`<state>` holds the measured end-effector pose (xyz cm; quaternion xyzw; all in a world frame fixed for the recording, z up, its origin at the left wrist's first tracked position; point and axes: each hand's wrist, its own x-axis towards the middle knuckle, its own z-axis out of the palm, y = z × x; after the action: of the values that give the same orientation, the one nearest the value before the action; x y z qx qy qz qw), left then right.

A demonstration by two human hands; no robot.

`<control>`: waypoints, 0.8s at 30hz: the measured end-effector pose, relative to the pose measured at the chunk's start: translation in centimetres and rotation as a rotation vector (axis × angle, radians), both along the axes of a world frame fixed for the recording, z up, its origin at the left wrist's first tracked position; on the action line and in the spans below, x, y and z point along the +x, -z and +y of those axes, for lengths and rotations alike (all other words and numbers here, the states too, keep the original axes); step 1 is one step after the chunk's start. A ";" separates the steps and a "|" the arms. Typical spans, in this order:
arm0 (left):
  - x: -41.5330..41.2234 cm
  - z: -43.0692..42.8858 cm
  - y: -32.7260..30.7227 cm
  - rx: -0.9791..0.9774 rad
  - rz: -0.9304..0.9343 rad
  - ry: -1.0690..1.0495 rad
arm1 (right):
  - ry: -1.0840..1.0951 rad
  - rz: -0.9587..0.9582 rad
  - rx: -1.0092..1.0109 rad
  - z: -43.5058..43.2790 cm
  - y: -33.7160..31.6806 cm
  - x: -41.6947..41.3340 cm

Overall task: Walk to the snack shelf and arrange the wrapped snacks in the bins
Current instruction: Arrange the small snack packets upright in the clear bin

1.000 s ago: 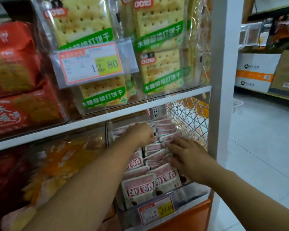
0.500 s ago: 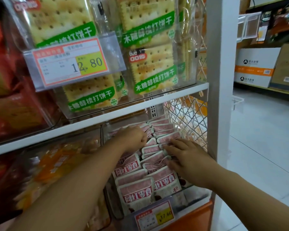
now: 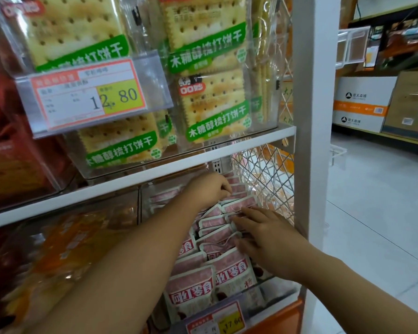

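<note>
Head view, angled down at the white edge of a shelf (image 3: 140, 179), with a clear bin (image 3: 279, 284) beneath it at lower centre. In the bin, pink-and-white snacks (image 3: 229, 271) standing in overlapping rows from front to back.

Left hand (image 3: 210, 189) far back in the bin, just under the shelf edge, knuckles up, fingers curled down among the rear snacks. Fingertips hidden, so cannot tell whether gripping one. Right hand (image 3: 268, 235) nearer the front and further right, fingers straight and slightly spread, lying flat on the tops of the middle snacks, holding nothing.

Little room above the left hand. Little room right of the right hand, close beside a wire mesh (image 3: 263, 169) side panel and a white post (image 3: 311, 116).

On the bin's front lip, a small tag (image 3: 217, 320) in red and yellow. Left of the bin, behind a clear wall, blurred orange packs (image 3: 70, 249).

Above the shelf, crackers (image 3: 212, 109) with green bands stacked in another clear container. Clipped to its front, a large tag (image 3: 87, 95) reading 12.80. At far left, red packs (image 3: 10, 165).

Right of the post, open pale floor (image 3: 377, 213), with cartons (image 3: 362, 104) well apart at the far side.
</note>
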<state>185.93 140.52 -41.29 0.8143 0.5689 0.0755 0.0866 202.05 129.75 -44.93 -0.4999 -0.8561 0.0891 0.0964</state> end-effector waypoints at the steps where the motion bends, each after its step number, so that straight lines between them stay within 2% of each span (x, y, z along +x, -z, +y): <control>1: 0.2 0.3 -0.1 0.002 0.013 -0.001 | -0.001 0.004 0.000 0.0 0.0 0.0; 5: 1.0 0.8 -0.1 0.044 0.052 0.044 | -0.009 0.002 0.004 0.0 0.0 0.2; 10: 2.1 0.7 0.0 0.074 0.212 0.120 | -0.025 0.014 0.014 0.2 0.3 0.2; 14: 2.4 0.4 0.4 0.166 0.259 0.099 | -0.031 0.022 0.044 0.3 0.7 0.2; 21: 1.9 0.1 1.2 0.124 0.008 -0.158 | -0.030 0.034 0.037 0.4 0.6 0.2; 24: 2.3 -0.2 1.8 0.121 -0.025 -0.233 | -0.029 0.017 0.050 0.5 0.8 0.2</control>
<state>188.18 140.37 -43.09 0.7455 0.6528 0.1295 0.0351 202.25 130.24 -45.68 -0.4841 -0.8643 0.0732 0.1148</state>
